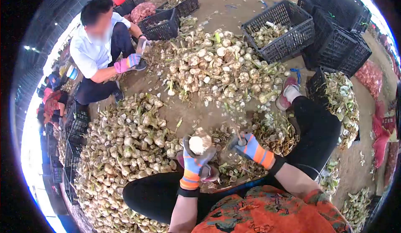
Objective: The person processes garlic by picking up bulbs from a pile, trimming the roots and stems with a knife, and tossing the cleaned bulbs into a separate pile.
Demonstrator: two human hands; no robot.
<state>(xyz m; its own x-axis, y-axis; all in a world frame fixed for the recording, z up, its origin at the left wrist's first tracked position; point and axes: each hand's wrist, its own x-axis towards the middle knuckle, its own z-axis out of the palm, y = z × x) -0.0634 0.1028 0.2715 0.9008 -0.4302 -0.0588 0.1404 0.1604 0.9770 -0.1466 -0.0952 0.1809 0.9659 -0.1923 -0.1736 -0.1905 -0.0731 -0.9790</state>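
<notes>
My left hand (192, 162), in a striped glove with grey fingers, is wrapped around a garlic bulb (200, 142) whose pale face points up. To its right, my right hand (254, 147) wears a matching glove. Its fingers are closed on a small, thin tool (239, 135) that sticks up from the fist; its exact kind I cannot tell. Under and between the hands lie garlic trimmings (238, 170) and dry leaves. A large heap of garlic bulbs (121, 145) spreads on the left, against my bent leg.
Another garlic heap (217, 66) lies ahead. A person (98, 45) in a white shirt and gloves squats at the upper left. Black crates (288, 36) stand at the upper right, one tilted with garlic inside. A full crate of trimmings (342, 103) sits beside my right knee.
</notes>
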